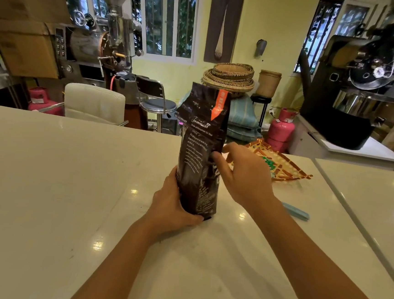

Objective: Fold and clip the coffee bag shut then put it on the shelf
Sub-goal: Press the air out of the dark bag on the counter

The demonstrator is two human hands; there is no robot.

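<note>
We are seeing a dark brown coffee bag [200,149] printed with small white lettering and carrying an orange arrow-shaped strip near its top. We are noting that the counter [46,172] beneath it is showing a glossy cream white. Beside the bag, a flat packet [278,164] is displaying an orange, yellow and green pattern. A pale blue clip [296,211] is lying on the counter. Behind the counter, we are observing two pink gas cylinders [281,130], a cream chair [94,103], pale yellow-green walls [273,25], and tan woven baskets [231,77] with dark banded rims.
</note>
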